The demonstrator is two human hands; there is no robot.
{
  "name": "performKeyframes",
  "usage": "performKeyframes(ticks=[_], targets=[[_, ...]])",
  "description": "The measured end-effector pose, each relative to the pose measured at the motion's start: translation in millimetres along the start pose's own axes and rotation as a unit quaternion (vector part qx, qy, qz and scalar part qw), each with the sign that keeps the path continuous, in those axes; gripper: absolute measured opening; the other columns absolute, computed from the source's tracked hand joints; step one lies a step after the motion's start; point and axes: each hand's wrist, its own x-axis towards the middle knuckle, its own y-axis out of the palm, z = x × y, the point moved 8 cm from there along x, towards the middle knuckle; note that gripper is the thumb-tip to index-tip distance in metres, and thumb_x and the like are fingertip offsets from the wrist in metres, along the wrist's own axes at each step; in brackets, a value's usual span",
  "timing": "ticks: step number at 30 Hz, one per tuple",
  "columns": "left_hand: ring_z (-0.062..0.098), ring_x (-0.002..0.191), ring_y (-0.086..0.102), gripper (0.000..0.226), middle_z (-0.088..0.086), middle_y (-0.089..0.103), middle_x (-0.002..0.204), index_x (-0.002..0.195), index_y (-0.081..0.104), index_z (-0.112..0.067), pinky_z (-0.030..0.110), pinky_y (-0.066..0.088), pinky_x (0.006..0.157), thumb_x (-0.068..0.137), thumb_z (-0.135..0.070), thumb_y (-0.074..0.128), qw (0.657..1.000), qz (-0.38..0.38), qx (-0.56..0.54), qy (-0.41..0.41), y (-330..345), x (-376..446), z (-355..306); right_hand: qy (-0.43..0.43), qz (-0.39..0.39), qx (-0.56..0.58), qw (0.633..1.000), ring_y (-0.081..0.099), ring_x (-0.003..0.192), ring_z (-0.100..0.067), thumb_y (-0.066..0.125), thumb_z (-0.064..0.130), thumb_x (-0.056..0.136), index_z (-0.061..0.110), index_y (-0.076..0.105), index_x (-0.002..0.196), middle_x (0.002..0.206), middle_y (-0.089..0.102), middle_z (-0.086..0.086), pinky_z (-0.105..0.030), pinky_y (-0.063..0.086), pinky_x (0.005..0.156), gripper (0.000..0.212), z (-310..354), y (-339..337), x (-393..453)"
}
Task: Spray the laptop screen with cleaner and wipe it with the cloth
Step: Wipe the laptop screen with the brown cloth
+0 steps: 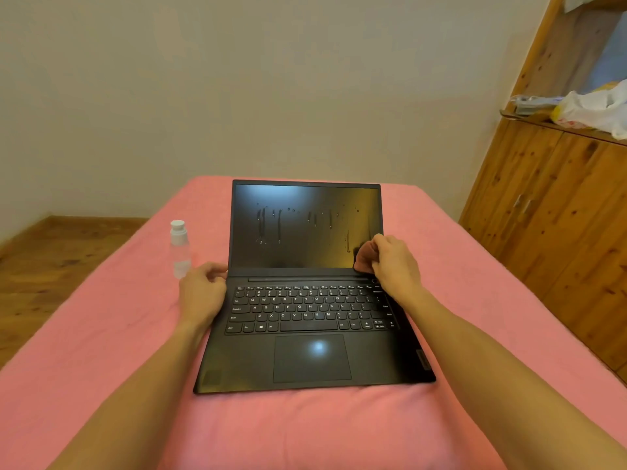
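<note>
A pink cloth-covered surface (pixel 112 351) fills the lower half of the frame, with a plain pale wall behind it and a knotty wooden cabinet (pixel 556 212) along the right edge; a crumpled white plastic bag (pixel 590 110) lies on the cabinet's ledge at the upper right. In the middle of the pink surface sits an open black laptop (pixel 305 361), its dark screen (pixel 305 225) upright and streaked with wet runs and droplets across its upper half. The right hand (pixel 393 262) is at the screen's lower right corner, fingers bunched around a small brown wiping cloth (pixel 363 257) and pressing it against the glass. The left hand (pixel 203 293) rests at the laptop's left edge by the hinge, fingers loosely curled; whether it actually grips the edge cannot be told. Just above and left of that hand, a small clear plastic spray bottle with a white cap (pixel 179 247) stands upright on the pink surface, apart from the laptop.
</note>
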Motion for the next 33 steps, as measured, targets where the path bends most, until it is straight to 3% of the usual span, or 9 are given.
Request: performKeyframes(ticks=[3, 12, 14, 18, 33], targets=[[0.016, 0.083, 0.067, 0.037, 0.002, 0.074, 0.086, 0.097, 0.074, -0.015, 0.026, 0.046, 0.078, 0.074, 0.002, 0.050, 1.000, -0.001, -0.002, 0.000, -0.1, -0.3, -0.8, -0.009, -0.005, 0.004, 1.000, 0.047, 0.088, -0.027, 0.059, 0.000, 0.078, 0.017, 0.046, 0.089, 0.098, 0.057, -0.010, -0.031, 0.031, 0.063, 0.023, 10.2, 0.8, -0.8], [0.017, 0.084, 0.067, 0.038, 0.002, 0.073, 0.086, 0.097, 0.074, -0.015, 0.026, 0.046, 0.078, 0.074, 0.003, 0.050, 1.000, -0.003, -0.001, -0.002, -0.8, -1.0, -2.4, -0.025, -0.009, -0.017, 0.999, 0.041, 0.084, -0.023, 0.058, 0.005, 0.084, 0.013, 0.051, 0.097, 0.102, 0.059, -0.010, -0.032, 0.027, 0.063, 0.017, 37.1, 8.3, -1.2], [0.017, 0.083, 0.067, 0.039, 0.002, 0.074, 0.086, 0.097, 0.074, -0.015, 0.026, 0.047, 0.079, 0.074, 0.003, 0.049, 1.000, -0.002, -0.005, -0.003, -0.5, -1.5, -2.9, -0.028, -0.010, -0.014, 0.999, 0.039, 0.083, -0.022, 0.057, 0.006, 0.086, 0.013, 0.051, 0.097, 0.102, 0.059, -0.009, -0.031, 0.027, 0.064, 0.015, 44.0, 9.6, -0.7], [0.016, 0.083, 0.067, 0.039, 0.001, 0.073, 0.086, 0.097, 0.074, -0.015, 0.027, 0.048, 0.079, 0.074, 0.004, 0.048, 1.000, 0.001, -0.006, -0.002, -0.7, -1.9, -3.2, -0.031, -0.004, -0.020, 0.999, 0.050, 0.093, -0.029, 0.056, 0.008, 0.088, 0.013, 0.053, 0.103, 0.107, 0.059, -0.010, -0.032, 0.029, 0.067, 0.016, 60.1, 15.2, 1.7], [0.012, 0.080, 0.067, 0.040, -0.002, 0.073, 0.082, 0.095, 0.074, -0.016, 0.024, 0.046, 0.073, 0.072, 0.003, 0.048, 1.000, 0.007, -0.018, -0.009, -0.1, -2.7, -3.2, -0.065, -0.006, 0.017, 0.998, 0.052, 0.103, -0.023, 0.056, 0.014, 0.093, 0.014, 0.053, 0.115, 0.118, 0.059, -0.007, -0.026, 0.035, 0.076, 0.022, 112.6, 40.2, 8.6]])
